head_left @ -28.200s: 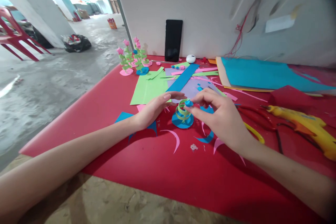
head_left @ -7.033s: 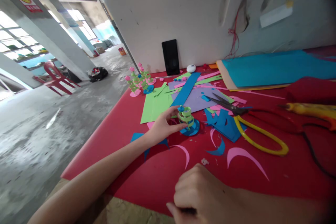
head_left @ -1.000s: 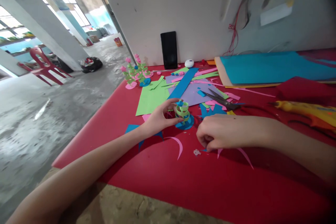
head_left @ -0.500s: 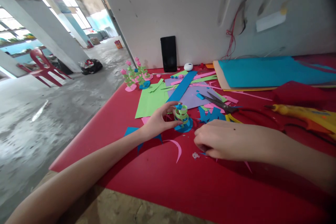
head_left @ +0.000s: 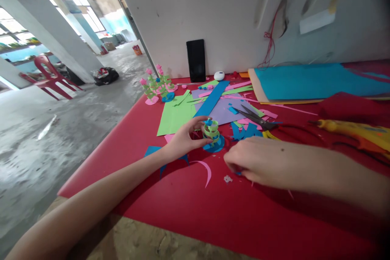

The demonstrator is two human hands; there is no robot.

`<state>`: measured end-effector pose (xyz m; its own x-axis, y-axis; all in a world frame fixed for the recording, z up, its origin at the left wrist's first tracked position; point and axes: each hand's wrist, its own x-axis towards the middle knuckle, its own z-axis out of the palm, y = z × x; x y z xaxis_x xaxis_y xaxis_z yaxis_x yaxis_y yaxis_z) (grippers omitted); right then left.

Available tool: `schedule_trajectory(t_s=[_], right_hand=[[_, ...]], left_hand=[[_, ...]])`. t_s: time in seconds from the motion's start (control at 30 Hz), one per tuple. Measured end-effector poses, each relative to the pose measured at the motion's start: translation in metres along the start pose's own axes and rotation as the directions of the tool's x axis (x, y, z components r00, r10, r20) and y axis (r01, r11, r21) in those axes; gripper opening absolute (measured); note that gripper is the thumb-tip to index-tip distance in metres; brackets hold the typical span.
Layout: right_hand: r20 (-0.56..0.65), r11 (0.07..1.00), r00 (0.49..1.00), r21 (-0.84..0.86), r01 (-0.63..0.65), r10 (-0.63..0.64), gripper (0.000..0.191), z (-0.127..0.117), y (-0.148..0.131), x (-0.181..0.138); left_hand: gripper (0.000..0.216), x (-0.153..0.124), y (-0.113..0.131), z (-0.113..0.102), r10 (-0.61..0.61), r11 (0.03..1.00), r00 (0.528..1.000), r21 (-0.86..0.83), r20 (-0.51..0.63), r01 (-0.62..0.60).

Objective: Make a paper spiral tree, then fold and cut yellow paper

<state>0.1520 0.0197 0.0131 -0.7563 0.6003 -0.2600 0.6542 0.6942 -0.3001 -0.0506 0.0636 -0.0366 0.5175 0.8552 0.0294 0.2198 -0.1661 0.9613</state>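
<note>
A small spiral paper tree, light green with a blue star on top, stands upright on a round blue paper base. My left hand curves round its left side, thumb and fingers closed on it. To the right, my right hand is low over the table with its fingers curled together. A bit of blue shows beneath those fingers, but what they pinch is hidden. Blue paper scraps lie just beyond that hand. A pink paper crescent is on the table between my arms.
Scissors and a yellow glue gun lie at right on the red table. Several finished paper trees stand at the back left. A phone leans on the wall. Green paper and blue sheets lie behind.
My right hand has shifted very slightly left, toward the paper tree. My left hand keeps its place on the tree.
</note>
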Motion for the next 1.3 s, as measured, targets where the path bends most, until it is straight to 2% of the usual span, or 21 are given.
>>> schedule_trajectory(t_s=[0.07, 0.2, 0.33, 0.43, 0.57, 0.8, 0.93, 1.07, 1.3], right_hand=[[-0.011, 0.996, 0.999, 0.078, -0.043, 0.043, 0.023, -0.013, 0.012, 0.001], [-0.110, 0.973, 0.985, 0.206, -0.107, 0.132, 0.032, -0.034, 0.041, 0.001], [-0.070, 0.906, 0.954, 0.340, -0.252, 0.292, 0.030, -0.038, 0.062, 0.004], [-0.077, 0.821, 0.913, 0.473, -0.321, 0.401, 0.028, -0.035, 0.067, 0.007], [-0.091, 0.699, 0.860, 0.628, -0.342, 0.503, 0.030, -0.033, 0.066, 0.009], [0.040, 0.594, 0.830, 0.679, -0.431, 0.556, 0.029, -0.029, 0.066, 0.012], [-0.025, 0.619, 0.839, 0.687, -0.381, 0.544, 0.026, -0.025, 0.073, 0.014], [-0.096, 0.675, 0.818, 0.624, -0.395, 0.567, 0.024, -0.026, 0.078, 0.013], [-0.048, 0.679, 0.837, 0.611, -0.407, 0.545, 0.025, -0.027, 0.080, 0.013]], left_hand=[[0.054, 0.000, -0.001, 0.000, 0.000, 1.000, 1.000, 0.001, -0.005, 0.000], [0.056, 0.001, -0.003, 0.000, 0.013, 0.999, 1.000, -0.047, 0.015, -0.012], [0.056, 0.001, -0.003, 0.000, 0.012, 0.999, 1.000, -0.049, 0.013, -0.011], [0.055, 0.000, -0.002, 0.000, 0.014, 0.999, 1.000, -0.045, 0.006, -0.014], [0.053, 0.000, -0.001, 0.001, 0.024, 0.999, 1.000, -0.034, 0.005, -0.024], [0.054, 0.000, -0.001, 0.000, 0.020, 0.999, 1.000, -0.025, 0.006, -0.019], [0.054, 0.000, -0.002, 0.000, 0.024, 1.000, 1.000, -0.017, 0.007, -0.024], [0.054, 0.001, -0.003, 0.000, 0.025, 1.000, 1.000, -0.010, 0.010, -0.025], [0.054, 0.000, -0.001, 0.000, 0.026, 1.000, 1.000, -0.016, 0.005, -0.026]])
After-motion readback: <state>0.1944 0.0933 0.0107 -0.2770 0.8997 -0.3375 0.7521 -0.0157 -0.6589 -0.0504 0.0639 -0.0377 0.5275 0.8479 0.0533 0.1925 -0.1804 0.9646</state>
